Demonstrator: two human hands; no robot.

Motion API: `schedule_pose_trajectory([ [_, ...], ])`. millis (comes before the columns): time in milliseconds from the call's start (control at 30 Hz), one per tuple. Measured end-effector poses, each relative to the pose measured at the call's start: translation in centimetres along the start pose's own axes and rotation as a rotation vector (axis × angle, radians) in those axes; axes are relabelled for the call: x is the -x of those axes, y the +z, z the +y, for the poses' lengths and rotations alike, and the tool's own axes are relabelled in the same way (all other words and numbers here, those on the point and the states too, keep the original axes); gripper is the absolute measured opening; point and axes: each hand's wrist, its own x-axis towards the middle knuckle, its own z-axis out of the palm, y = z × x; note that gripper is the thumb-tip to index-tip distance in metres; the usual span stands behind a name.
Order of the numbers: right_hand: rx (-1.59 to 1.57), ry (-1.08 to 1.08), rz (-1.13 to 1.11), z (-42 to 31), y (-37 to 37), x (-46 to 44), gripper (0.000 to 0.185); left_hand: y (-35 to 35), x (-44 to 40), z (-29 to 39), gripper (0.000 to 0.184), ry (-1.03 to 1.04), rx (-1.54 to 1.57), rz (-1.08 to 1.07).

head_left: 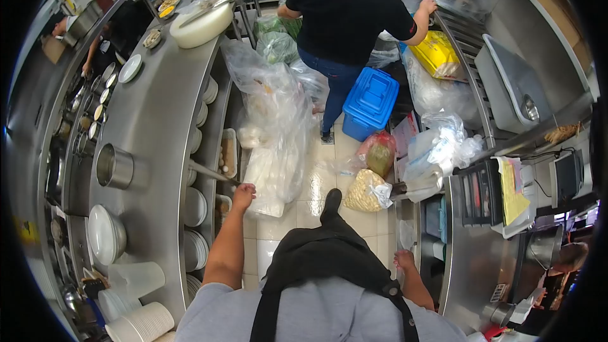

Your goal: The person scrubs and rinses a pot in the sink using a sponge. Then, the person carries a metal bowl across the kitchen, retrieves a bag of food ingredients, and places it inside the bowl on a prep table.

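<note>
My left hand hangs at my side with loosely bent fingers and nothing visible in it. It is close to the large clear plastic bags on the floor and the end of a metal bar under the left counter. My right hand hangs low beside the right-hand counter, its fingers slightly apart and holding nothing I can see. Ahead of it on the floor sits a clear bag of pale yellow pieces. Behind that lies a red-tinted bag with something green inside.
A person in a black shirt stands ahead, beside a blue lidded bin. The steel counter on my left holds a metal pot, bowls and a round white block. A grey tub stands on the right rack.
</note>
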Motion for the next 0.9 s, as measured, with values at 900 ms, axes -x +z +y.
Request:
schedule_pose_trajectory([
  [900, 0.177, -0.621, -0.078, -52.8, 5.9, -21.0, 0.017, -9.8, -20.6, 35.7, 0.02, 0.516, -0.345, 0.336],
])
